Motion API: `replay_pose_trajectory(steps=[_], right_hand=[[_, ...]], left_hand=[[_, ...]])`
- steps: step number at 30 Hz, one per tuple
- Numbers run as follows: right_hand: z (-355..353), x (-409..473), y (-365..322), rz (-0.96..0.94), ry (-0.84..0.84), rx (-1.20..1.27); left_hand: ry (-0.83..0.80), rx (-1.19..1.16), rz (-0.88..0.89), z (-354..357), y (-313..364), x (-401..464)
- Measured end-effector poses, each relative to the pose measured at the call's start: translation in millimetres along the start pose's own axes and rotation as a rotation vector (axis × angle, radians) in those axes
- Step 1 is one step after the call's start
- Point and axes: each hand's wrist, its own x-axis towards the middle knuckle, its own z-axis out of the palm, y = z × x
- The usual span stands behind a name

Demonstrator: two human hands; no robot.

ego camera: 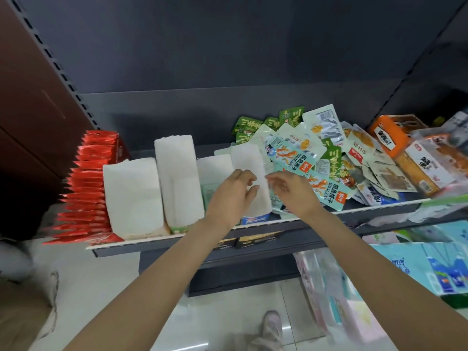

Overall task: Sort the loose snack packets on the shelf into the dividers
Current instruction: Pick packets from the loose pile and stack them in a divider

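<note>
Loose teal-and-orange foil snack packets [291,153]: light, floppy, slick, so pinch edge seams; left hand [231,196] and right hand [295,191] loosely curled, gripping nothing.

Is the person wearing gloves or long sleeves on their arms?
No gloves. Both the left hand and the right hand are bare, and both forearms are uncovered all the way down to the frame's edge, so no sleeves show. No watch or bracelet shows on either wrist.

A shop. A metal shelf [253,225] holds rows and heaps of snack packets [298,153]. More packaged goods [430,264] sit lower right.
</note>
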Motion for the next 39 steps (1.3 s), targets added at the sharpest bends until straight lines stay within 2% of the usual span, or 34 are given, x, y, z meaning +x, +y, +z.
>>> replay_pose_trajectory(steps=[4,7,9,11,13,16,18,21,23,26,28,32,35,39], right_hand=[[-21.1,12.0,66.3,0.232,-0.032,-0.142],[-30.6,17.6,107.8,0.321,-0.144,-0.209],[-34.9,20.4,122.9,0.311,-0.225,-0.250],[-38.0,22.7,129.8,0.262,-0.243,-0.312],[-39.8,24.4,134.6,0.195,-0.237,-0.395],[-42.5,26.6,139.1,0.133,-0.244,-0.439],[-43.7,29.8,140.8,0.141,-0.249,-0.415],[-44.5,37.4,133.8,0.191,-0.201,-0.278],[-45.8,42.5,119.9,0.295,-0.132,0.050],[-55.6,43.6,87.3,0.526,-0.103,0.749],[-60.7,38.7,66.4,0.532,-0.089,0.924],[-55.7,29.4,17.1,0.411,-0.091,0.970],[-37.6,24.0,-18.1,0.323,-0.108,0.914],[-6.2,20.0,-59.9,0.235,-0.044,0.836]], left_hand=[[-0.112,-0.067,0.027,49.1,39.1,39.2],[-0.279,0.023,-0.116,88.2,58.1,67.8],[-0.377,0.222,-0.256,110.4,62.1,82.6],[-0.408,0.360,-0.423,124.2,62.3,94.1],[-0.400,0.357,-0.569,131.9,61.3,101.3],[-0.395,0.345,-0.601,134.4,61.1,105.5],[-0.359,0.282,-0.563,128.2,62.2,106.9],[-0.281,0.015,-0.495,110.9,62.9,108.6],[-0.215,-0.123,-0.438,94.4,62.9,106.8],[-0.135,-0.225,-0.346,65.6,65.0,97.1],[-0.088,-0.260,-0.315,46.1,62.2,87.4],[0.040,-0.274,-0.305,9.0,42.2,58.4],[0.212,-0.240,-0.338,-17.6,15.9,32.8],[0.423,-0.228,-0.436,-46.1,-30.9,-0.6]])
